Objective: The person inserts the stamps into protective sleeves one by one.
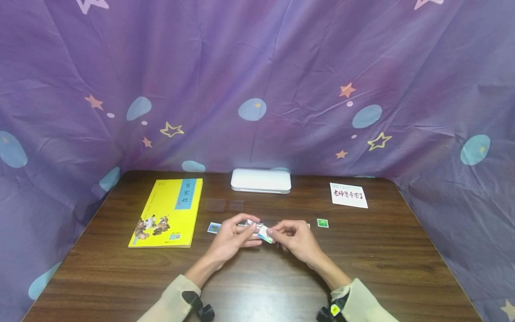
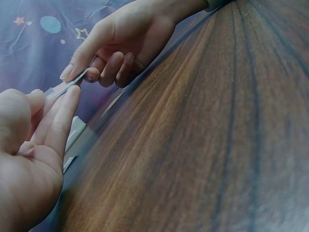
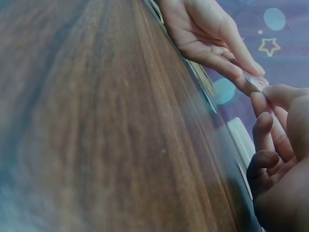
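Above the middle of the table, my left hand [image 1: 228, 239] and my right hand [image 1: 298, 240] meet at a small stamp-like paper piece [image 1: 264, 234], white with a blue-green edge. Right thumb and fingers pinch its right end. The left thumb presses the other end against the left fingers, where something clear and shiny shows; in the left wrist view it resembles a clear sleeve [image 2: 50, 94]. The paper piece [image 3: 256, 83] appears thin and edge-on in the right wrist view. A blue-bordered stamp [image 1: 214, 228] lies left of the hands and a green stamp [image 1: 322, 223] right of them.
Two faint clear sleeves [image 1: 236, 205] lie behind the left hand. A yellow book [image 1: 166, 214] is at the left, a white case [image 1: 260, 181] at the back, and a white card with red writing [image 1: 348, 195] at the back right. A purple curtain [image 1: 257, 80] hangs behind.
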Tool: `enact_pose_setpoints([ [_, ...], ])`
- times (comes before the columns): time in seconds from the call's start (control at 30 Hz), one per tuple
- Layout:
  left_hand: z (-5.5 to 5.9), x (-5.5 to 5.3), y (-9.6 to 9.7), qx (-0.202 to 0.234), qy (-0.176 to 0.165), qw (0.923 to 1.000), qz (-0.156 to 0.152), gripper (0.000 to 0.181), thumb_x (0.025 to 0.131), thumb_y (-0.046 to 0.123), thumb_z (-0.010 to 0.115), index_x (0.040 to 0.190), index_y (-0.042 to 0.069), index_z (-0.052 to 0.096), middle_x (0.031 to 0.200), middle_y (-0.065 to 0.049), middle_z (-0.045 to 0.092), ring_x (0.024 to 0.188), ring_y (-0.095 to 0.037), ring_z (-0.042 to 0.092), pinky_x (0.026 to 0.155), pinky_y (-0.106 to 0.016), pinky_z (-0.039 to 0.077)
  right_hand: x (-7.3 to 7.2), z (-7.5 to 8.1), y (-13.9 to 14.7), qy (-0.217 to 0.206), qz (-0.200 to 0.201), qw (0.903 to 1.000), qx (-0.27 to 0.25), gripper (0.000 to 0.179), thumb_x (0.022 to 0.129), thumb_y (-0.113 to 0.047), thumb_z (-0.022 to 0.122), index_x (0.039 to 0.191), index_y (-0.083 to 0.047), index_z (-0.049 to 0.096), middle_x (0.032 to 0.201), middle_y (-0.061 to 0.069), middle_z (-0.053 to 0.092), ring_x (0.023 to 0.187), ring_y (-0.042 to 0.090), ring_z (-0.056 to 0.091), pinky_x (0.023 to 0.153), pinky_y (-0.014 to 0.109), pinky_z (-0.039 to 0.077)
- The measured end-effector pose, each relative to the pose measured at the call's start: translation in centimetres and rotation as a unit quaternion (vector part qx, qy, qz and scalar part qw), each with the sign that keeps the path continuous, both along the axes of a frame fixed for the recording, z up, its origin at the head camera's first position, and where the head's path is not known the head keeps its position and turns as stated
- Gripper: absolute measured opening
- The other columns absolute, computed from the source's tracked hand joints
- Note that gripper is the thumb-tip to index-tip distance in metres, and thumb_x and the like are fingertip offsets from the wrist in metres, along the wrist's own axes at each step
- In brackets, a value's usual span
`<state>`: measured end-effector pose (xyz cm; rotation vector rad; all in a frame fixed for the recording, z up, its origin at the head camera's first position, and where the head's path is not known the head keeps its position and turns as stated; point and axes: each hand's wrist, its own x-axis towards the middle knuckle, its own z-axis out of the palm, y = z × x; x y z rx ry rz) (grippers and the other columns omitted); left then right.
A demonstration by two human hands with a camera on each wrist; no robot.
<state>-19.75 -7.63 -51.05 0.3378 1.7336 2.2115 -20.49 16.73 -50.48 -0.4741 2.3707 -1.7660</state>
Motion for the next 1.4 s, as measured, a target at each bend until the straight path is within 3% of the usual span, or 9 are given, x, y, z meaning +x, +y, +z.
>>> enact_pose_setpoints([
  [0.3,0.01,-0.05,0.03,-0.005,0.007,1.0,0.003,0.044,0.109,0.016,0.067,0.143,-0.01,0.055,0.127,-0.031,0.074,0.108,-0.029,0.081,0.097,-0.045,0.07,0.02,0.0,-0.04,0.0,0.002,1.0,-0.005,0.016,0.099,-0.03,0.082,0.096,-0.015,0.082,0.08,0.016,0.078,0.052,0.01,0.056,0.042,0.019,0.048],
  [0.73,-0.01,-0.02,-0.01,-0.014,0.01,0.9998,0.003,0.038,0.107,0.018,0.07,0.137,-0.006,0.064,0.133,-0.028,0.074,0.11,-0.031,0.081,0.096,-0.043,0.07,-0.06,-0.17,-0.02,0.01,-0.002,0.9999,-0.001,0.013,0.099,-0.029,0.082,0.097,-0.016,0.082,0.077,0.016,0.077,0.051,0.01,0.055,0.041,0.019,0.047],
  [1.03,-0.09,-0.09,0.07,-0.018,0.007,0.9998,0.007,0.036,0.109,0.018,0.068,0.132,-0.009,0.066,0.133,-0.028,0.073,0.114,-0.031,0.08,0.096,-0.042,0.07,-0.09,-0.17,-0.02,0.033,-0.001,0.9995,0.001,0.01,0.099,-0.027,0.082,0.098,-0.017,0.083,0.076,0.015,0.078,0.051,0.009,0.057,0.041,0.023,0.053],
  [1.4,0.01,0.0,0.12,-0.015,0.005,0.9998,0.01,0.034,0.108,0.017,0.07,0.13,-0.008,0.065,0.13,-0.027,0.076,0.111,-0.03,0.081,0.095,-0.045,0.07,-0.09,-0.24,0.01,0.02,0.003,0.9998,-0.006,0.011,0.099,-0.027,0.082,0.098,-0.015,0.082,0.077,0.016,0.077,0.051,0.01,0.056,0.041,0.019,0.049],
])
